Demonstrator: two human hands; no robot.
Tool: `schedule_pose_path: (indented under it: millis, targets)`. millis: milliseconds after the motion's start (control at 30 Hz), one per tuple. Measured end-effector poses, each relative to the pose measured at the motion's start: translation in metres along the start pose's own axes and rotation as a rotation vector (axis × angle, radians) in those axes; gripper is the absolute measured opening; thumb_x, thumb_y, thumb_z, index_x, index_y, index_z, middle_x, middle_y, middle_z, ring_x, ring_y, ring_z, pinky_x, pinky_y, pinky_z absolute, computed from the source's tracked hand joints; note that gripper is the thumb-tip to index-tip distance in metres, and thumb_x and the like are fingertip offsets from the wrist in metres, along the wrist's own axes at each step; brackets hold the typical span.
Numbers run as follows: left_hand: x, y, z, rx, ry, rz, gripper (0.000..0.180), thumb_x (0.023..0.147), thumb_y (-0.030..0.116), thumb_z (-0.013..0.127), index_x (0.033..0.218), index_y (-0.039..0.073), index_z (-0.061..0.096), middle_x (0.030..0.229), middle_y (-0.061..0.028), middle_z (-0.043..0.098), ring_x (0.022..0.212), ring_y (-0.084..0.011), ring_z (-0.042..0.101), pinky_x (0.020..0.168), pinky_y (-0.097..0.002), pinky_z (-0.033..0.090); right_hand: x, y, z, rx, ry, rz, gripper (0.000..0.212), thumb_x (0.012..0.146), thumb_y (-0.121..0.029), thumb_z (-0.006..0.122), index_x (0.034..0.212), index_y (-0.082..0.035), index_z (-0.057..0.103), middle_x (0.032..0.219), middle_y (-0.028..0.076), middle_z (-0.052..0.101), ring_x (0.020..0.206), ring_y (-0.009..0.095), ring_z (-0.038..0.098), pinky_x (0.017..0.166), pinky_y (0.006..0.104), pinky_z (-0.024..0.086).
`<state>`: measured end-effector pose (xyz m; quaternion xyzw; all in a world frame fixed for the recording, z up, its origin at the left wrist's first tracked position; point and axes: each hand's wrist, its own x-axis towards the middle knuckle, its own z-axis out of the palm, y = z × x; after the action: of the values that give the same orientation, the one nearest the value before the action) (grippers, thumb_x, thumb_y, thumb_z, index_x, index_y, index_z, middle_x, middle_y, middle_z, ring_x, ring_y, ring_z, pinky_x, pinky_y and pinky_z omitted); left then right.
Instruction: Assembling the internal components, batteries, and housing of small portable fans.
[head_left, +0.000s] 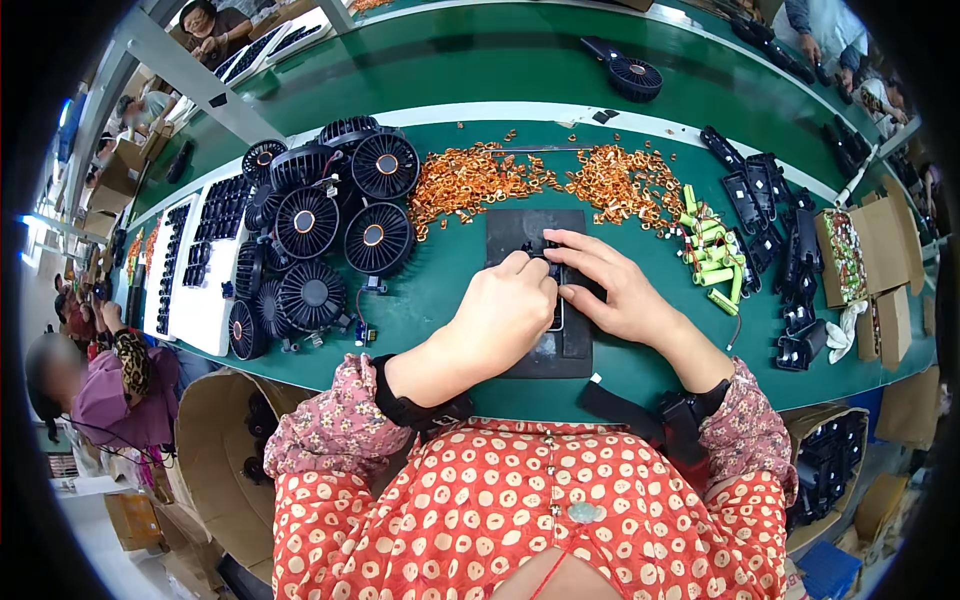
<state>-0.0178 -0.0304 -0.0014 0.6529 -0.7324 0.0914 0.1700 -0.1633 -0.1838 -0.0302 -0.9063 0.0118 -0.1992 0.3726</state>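
Note:
Both my hands meet over a dark mat (572,365) on the green table. My left hand (505,312) is closed, its fingertips pinched at a small black plastic part (541,250) that lies mostly hidden beneath the fingers. From the other side my right hand (625,295) grips the same part between thumb and fingers. Below the fingers a pale-edged end (557,318) of something shows; I cannot tell whether it belongs to the part. Black round fan heads (308,222) are heaped left of the mat.
Orange ring-like pieces (470,185) lie in two piles beyond the mat. Green battery cells (712,250) and black handle shells (797,260) sit at the right, beside an open cardboard box (885,250). White trays (210,270) hold small black parts. A fan (635,78) rests on the far green belt.

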Motion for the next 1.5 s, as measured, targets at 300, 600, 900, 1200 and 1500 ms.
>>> schedule_pose_path:
  millis: [300, 600, 900, 1200, 1500]
  targets:
    - [-0.008, -0.018, -0.007, -0.215, 0.073, -0.042, 0.008, 0.081, 0.004, 0.068, 0.084, 0.001, 0.061, 0.091, -0.0088, 0.06, 0.086, -0.024, 0.062, 0.071, -0.0336, 0.055, 0.004, -0.007, -0.003, 0.033, -0.018, 0.037, 0.044, 0.088, -0.007, 0.067, 0.132, -0.004, 0.06, 0.146, 0.014, 0.054, 0.134, 0.033, 0.052, 0.11, 0.0417, 0.043]
    - [-0.113, -0.046, -0.118, -0.97, -0.723, -0.163, 0.04, 0.085, -0.008, 0.052, 0.121, 0.0, 0.067, 0.109, -0.0152, 0.07, 0.097, -0.0303, 0.069, 0.085, -0.0375, 0.055, 0.027, -0.05, -0.06, 0.233, 0.219, -0.067, 0.052, 0.089, -0.011, 0.069, 0.139, -0.004, 0.057, 0.146, 0.014, 0.054, 0.125, 0.026, 0.06, 0.102, 0.0376, 0.049]
    - [-0.074, -0.011, -0.152, -0.869, 0.088, -0.192, 0.067, 0.078, -0.012, 0.059, 0.144, -0.003, 0.048, 0.117, -0.022, 0.069, 0.098, -0.0284, 0.072, 0.085, -0.0369, 0.058, 0.035, -0.141, -0.139, 0.118, 0.251, -0.43, 0.083, 0.091, -0.046, 0.068, 0.147, 0.009, 0.04, 0.139, 0.031, 0.054, 0.099, 0.025, 0.067, 0.084, 0.034, 0.056]
    - [-0.031, -0.01, -0.132, -0.985, 0.521, -0.157, 0.082, 0.086, 0.004, 0.059, 0.155, -0.008, 0.015, 0.115, -0.0259, 0.068, 0.097, -0.0313, 0.073, 0.088, -0.0381, 0.058, 0.057, -0.115, -0.142, 0.258, 0.196, -0.474, 0.092, 0.086, -0.048, 0.074, 0.148, 0.009, 0.037, 0.139, 0.032, 0.053, 0.095, 0.026, 0.068, 0.081, 0.0341, 0.057]
    - [0.011, -0.008, -0.118, -0.962, 0.711, -0.217, 0.085, 0.088, 0.008, 0.062, 0.155, -0.008, 0.012, 0.115, -0.0259, 0.068, 0.094, -0.0296, 0.073, 0.085, -0.0355, 0.058, 0.019, -0.083, -0.167, 0.35, 0.163, -0.575, 0.101, 0.08, -0.051, 0.079, 0.149, 0.008, 0.035, 0.139, 0.032, 0.053, 0.092, 0.027, 0.069, 0.078, 0.0342, 0.058]
